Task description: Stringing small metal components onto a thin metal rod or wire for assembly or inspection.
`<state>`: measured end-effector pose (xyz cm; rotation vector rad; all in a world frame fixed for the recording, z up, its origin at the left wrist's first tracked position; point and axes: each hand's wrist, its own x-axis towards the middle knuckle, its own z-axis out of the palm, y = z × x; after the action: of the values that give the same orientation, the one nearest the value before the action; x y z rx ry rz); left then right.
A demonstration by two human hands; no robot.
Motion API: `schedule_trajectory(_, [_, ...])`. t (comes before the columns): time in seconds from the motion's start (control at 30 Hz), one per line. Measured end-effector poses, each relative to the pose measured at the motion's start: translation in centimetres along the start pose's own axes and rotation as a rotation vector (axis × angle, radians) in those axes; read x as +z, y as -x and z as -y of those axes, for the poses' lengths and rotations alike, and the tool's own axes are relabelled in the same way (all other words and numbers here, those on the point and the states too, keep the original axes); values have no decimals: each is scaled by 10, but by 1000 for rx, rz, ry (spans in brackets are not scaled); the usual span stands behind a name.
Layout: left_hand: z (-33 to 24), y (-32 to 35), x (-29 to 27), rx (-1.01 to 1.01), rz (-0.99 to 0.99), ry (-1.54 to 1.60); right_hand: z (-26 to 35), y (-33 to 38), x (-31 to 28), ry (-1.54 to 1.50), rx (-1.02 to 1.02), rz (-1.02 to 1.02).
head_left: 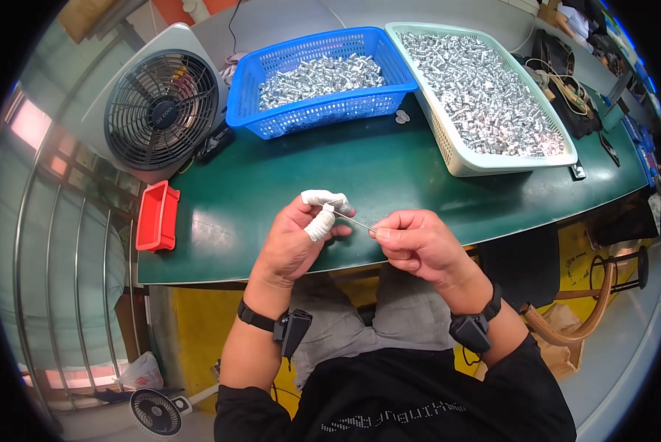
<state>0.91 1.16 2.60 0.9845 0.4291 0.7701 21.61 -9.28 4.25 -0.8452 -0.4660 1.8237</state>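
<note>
Over the near part of the green table (271, 243), my two hands work close together. My left hand (294, 234) has white tape wrapped round its thumb and index finger. Those two taped fingertips are pinched together, and what sits between them is too small to make out. My right hand (422, 244) grips a thin metal rod (355, 221) between thumb and index finger. The rod slants up to the left, and its far end reaches the taped fingertips of my left hand.
A blue basket (330, 104) and a pale green basket (448, 144), both full of small silvery metal parts, stand at the back. A box fan (161, 110) and a red tray (157, 217) are on the left. Cables (566, 88) lie far right.
</note>
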Motion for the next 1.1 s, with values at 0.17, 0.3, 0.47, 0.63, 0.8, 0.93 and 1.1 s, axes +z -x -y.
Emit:
schedule_trajectory(0.17, [-6, -7, -10, 1, 18, -5, -10, -3, 14, 447, -380, -117])
schedule_trajectory(0.3, [-8, -8, -8, 30, -71, -111, -18, -8, 10, 890, -794, -217])
schedule_trajectory(0.47, [-13, -6, -26, 73, -165, -76, -17, -5, 4, 874, -739, -249])
schedule_trajectory(0.63, [3, -5, -33, 368, -330, -333, -17, -6, 1, 1231, -972, -333])
schedule_trajectory(0.8, [6, -3, -28, 347, -407, -383, -22, -12, -9, 1627, -1040, -317])
schedule_trajectory(0.93, [4, 1, -24, 284, -430, -323, -22, -11, -2, 1636, -1196, -416])
schedule_trajectory(1.1, [1, 3, -19, 220, -416, -370, -28, -12, -3, 1652, -1167, -383])
